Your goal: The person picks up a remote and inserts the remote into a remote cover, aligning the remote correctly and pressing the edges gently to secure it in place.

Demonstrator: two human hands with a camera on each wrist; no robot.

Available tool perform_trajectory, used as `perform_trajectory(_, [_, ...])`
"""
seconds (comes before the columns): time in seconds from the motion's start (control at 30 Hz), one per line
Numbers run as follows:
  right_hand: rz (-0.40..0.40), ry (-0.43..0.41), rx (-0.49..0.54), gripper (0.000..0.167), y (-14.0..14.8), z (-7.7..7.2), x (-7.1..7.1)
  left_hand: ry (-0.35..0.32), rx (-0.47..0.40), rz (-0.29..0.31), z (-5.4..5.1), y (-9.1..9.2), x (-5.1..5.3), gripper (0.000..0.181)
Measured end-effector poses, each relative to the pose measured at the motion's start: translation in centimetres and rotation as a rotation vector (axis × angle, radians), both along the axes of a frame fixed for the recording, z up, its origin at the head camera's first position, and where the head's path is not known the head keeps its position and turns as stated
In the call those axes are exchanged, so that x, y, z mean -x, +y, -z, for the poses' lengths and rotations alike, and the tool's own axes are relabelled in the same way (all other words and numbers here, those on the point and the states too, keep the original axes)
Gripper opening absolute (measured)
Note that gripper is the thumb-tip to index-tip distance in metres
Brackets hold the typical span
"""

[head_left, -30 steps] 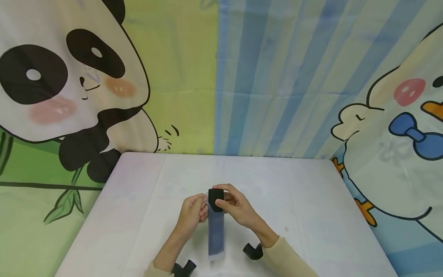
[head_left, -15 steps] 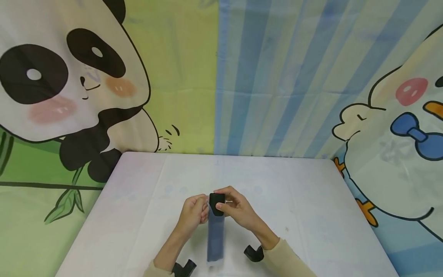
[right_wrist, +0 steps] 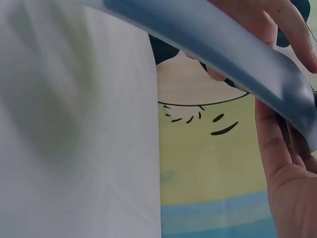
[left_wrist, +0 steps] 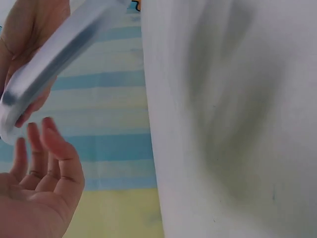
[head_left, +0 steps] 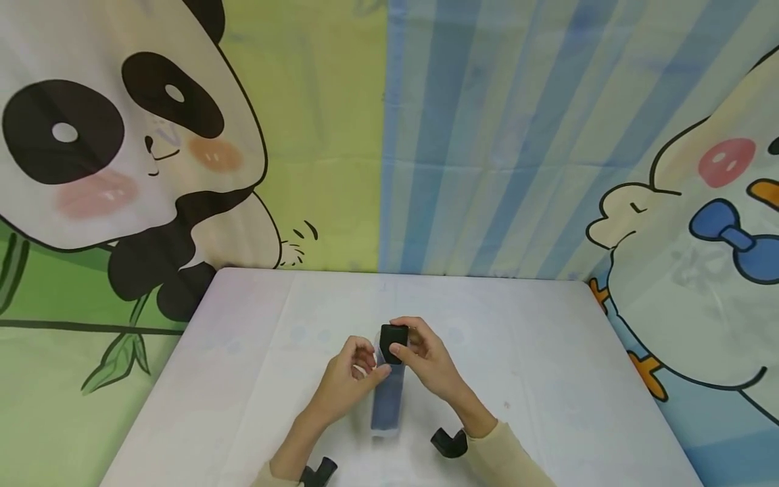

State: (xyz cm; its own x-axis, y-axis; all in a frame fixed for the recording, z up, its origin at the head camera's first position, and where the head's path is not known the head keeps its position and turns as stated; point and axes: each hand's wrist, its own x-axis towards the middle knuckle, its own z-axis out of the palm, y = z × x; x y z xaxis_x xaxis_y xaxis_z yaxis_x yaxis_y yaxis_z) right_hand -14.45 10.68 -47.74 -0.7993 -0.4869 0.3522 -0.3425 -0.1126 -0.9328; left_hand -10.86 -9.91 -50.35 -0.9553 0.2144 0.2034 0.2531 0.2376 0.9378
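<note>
The right hand pinches a small black block-like piece between thumb and fingers, above the table. From that piece a translucent blue strip with a pale end hangs toward the near side. Just left of it the left hand has its fingers parted, the thumb tip beside the strip's upper part. In the left wrist view the left hand is loosely bent with nothing between its fingers, below the strip. The right wrist view shows the strip crossing in front of the right hand.
A white table spreads under both hands. Black curved pieces, one by the left sleeve and one by the right sleeve, are at the wrists. Behind the table hangs a cloth printed with a panda and a white bird.
The left hand's fingers have come apart from the strip's edge and opened. The right hand has moved the black piece and strip slightly right and away from the near edge.
</note>
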Motion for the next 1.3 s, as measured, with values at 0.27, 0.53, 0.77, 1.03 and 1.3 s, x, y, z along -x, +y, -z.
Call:
perform_trajectory(0.27, [0.016, -0.051, -0.073, 0.047, -0.3, 0.5, 0.5, 0.055, 0.064, -0.049, -0.5, 0.3, 0.5, 0.054])
perform_trajectory(0.53, [0.126, -0.059, -0.129, 0.038, 0.1, 0.6, 0.8, -0.070, -0.047, -0.062, -0.8, -0.2, 1.0, 0.051])
perform_trajectory(0.77, [0.028, -0.090, -0.232, 0.023, 0.4, 1.2, 0.7, -0.112, -0.132, 0.009, -0.7, -0.6, 1.0, 0.048])
perform_trajectory(1.03, [-0.136, -0.014, -0.144, 0.025, 0.2, 1.2, 0.4, -0.028, -0.074, 0.045, -0.6, -0.2, 0.6, 0.078])
perform_trajectory(1.3, [-0.127, -0.124, 0.047, 0.026, -0.4, 1.0, -0.1, 0.132, 0.055, 0.049, -1.3, 0.6, 0.4, 0.089])
